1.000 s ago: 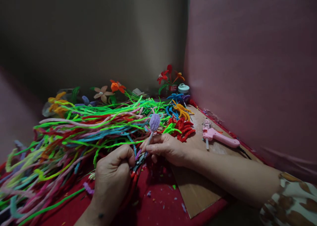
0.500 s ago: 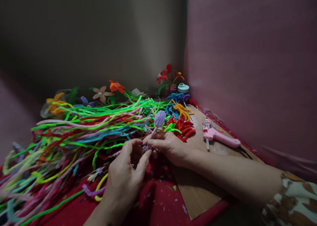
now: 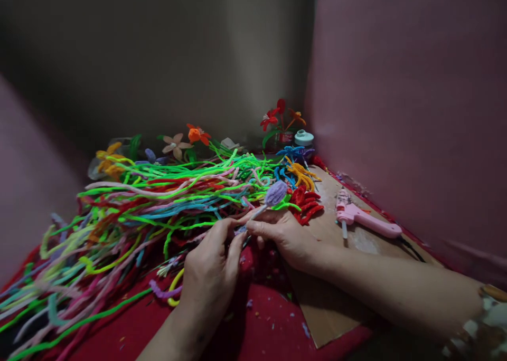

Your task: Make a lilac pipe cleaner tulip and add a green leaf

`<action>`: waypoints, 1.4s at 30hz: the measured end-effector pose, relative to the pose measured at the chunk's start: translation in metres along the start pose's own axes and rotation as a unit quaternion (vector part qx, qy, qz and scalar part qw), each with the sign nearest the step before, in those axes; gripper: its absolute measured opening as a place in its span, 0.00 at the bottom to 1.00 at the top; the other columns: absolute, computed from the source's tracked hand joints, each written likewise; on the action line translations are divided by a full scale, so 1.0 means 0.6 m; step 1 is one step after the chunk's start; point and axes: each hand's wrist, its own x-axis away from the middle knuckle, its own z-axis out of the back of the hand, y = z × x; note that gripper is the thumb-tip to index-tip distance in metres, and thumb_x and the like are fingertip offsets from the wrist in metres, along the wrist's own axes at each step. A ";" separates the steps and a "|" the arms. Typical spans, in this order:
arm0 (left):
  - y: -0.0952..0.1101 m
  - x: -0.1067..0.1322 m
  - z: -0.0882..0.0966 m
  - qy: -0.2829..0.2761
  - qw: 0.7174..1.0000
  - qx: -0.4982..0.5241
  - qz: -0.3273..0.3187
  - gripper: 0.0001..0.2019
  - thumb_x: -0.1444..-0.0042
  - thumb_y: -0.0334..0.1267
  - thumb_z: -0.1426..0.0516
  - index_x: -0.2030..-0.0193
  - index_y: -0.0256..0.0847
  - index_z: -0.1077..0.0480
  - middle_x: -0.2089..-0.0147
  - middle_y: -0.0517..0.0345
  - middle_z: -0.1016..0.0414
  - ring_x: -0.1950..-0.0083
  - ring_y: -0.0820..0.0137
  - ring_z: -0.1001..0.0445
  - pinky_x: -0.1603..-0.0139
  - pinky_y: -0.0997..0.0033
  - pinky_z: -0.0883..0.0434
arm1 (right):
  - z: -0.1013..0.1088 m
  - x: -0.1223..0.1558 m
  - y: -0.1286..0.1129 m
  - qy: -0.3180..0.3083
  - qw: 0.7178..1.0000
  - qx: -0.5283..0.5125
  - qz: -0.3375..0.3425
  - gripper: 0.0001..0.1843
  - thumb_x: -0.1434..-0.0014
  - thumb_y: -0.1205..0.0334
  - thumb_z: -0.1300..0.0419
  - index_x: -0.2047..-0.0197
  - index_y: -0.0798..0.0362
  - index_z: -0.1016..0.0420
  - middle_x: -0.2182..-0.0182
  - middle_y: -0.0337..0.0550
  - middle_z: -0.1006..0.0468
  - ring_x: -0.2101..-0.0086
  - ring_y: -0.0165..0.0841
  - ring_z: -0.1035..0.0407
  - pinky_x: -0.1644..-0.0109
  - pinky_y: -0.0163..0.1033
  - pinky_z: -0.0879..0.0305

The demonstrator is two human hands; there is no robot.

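My right hand (image 3: 285, 235) pinches the thin stem of a lilac pipe-cleaner bud (image 3: 274, 193), which points up and to the right. My left hand (image 3: 212, 268) meets it from the left, its fingertips closed on the lower end of the same stem. Both hands hover just above a red cloth (image 3: 261, 326). Right behind them lies a big heap of long pipe cleaners (image 3: 150, 202) in green, pink, blue and red. What my left fingers touch beyond the stem is too small to tell.
A pink glue gun (image 3: 364, 218) lies on a brown cardboard sheet (image 3: 328, 308) to the right. Finished pipe-cleaner flowers (image 3: 194, 135) stand along the back wall, with a small white-lidded jar (image 3: 304, 138) in the corner. Red petal pieces (image 3: 309, 205) and scraps lie nearby.
My left hand let go of the scissors it held a second ago and came up to the stem. The bud has tilted further to the right, and the view shifted a little.
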 end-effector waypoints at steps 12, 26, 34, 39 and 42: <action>-0.005 0.005 0.000 -0.006 0.992 0.122 0.006 0.08 0.45 0.37 0.45 0.61 0.43 0.26 0.61 0.57 0.21 0.62 0.69 0.25 0.58 0.75 0.32 | -0.002 -0.002 0.004 0.005 1.000 0.024 0.012 0.11 0.48 0.57 0.37 0.63 0.53 0.20 0.72 0.39 0.25 0.79 0.23 0.42 0.77 0.31 0.47; 0.015 -0.016 0.015 -0.111 0.832 0.462 0.286 0.11 0.51 0.38 0.39 0.77 0.35 0.32 0.80 0.64 0.36 0.79 0.82 0.40 0.79 0.84 0.43 | 0.001 -0.006 -0.011 -0.077 0.996 0.023 -0.038 0.15 0.45 0.57 0.41 0.57 0.53 0.22 0.77 0.37 0.28 0.78 0.24 0.39 0.75 0.31 0.45; -0.003 -0.018 0.009 -0.214 0.711 0.582 0.330 0.08 0.46 0.39 0.42 0.71 0.36 0.32 0.84 0.70 0.43 0.88 0.87 0.58 0.87 0.84 0.58 | 0.011 -0.012 0.006 -0.101 0.994 -0.013 -0.044 0.17 0.45 0.59 0.40 0.53 0.53 0.24 0.73 0.39 0.24 0.77 0.23 0.38 0.74 0.30 0.43; 0.003 -0.018 0.012 -0.229 0.712 0.576 0.331 0.07 0.45 0.40 0.44 0.63 0.40 0.32 0.83 0.72 0.45 0.87 0.86 0.61 0.87 0.83 0.57 | 0.005 -0.009 0.001 -0.095 0.993 -0.057 -0.052 0.15 0.48 0.60 0.38 0.57 0.55 0.22 0.76 0.37 0.26 0.78 0.23 0.37 0.72 0.30 0.42; 0.010 -0.013 0.009 -0.208 0.802 0.481 0.287 0.10 0.45 0.42 0.45 0.59 0.40 0.31 0.82 0.70 0.44 0.86 0.84 0.55 0.86 0.83 0.54 | 0.001 -0.005 -0.003 -0.067 0.996 -0.046 -0.047 0.13 0.50 0.59 0.37 0.61 0.57 0.21 0.79 0.37 0.27 0.80 0.24 0.37 0.76 0.30 0.43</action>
